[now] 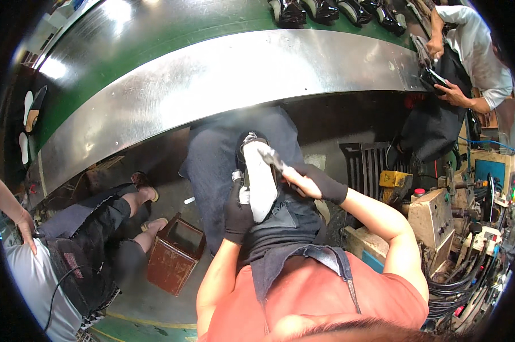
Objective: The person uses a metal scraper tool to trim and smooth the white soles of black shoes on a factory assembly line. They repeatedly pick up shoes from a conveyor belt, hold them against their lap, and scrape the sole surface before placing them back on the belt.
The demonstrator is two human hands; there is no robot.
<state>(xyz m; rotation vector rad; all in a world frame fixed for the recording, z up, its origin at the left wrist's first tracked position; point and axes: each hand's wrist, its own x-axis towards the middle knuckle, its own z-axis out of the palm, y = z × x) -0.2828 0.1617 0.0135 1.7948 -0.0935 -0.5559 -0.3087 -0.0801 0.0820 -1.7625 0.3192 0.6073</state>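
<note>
A shoe upper on a last lies on my lap with its pale white bottom (261, 181) turned up. Dark material and crumpled silvery edging show around its far end. My left hand (239, 208), in a dark fingerless glove with white wraps on the fingers, is closed around the shoe's left side. My right hand (317, 181), gloved the same way, grips a metal hand tool (273, 158). The tool's head is over the far part of the white bottom; blur hides its exact shape and whether it touches.
Ahead runs a metal-edged bench (223, 71) with a green belt, several black shoes (320, 10) on its far side. A co-worker (480, 51) at right handles a black shoe; another person (69, 256) is at left, near a brown bin (175, 259). Machinery (434, 219) stands right.
</note>
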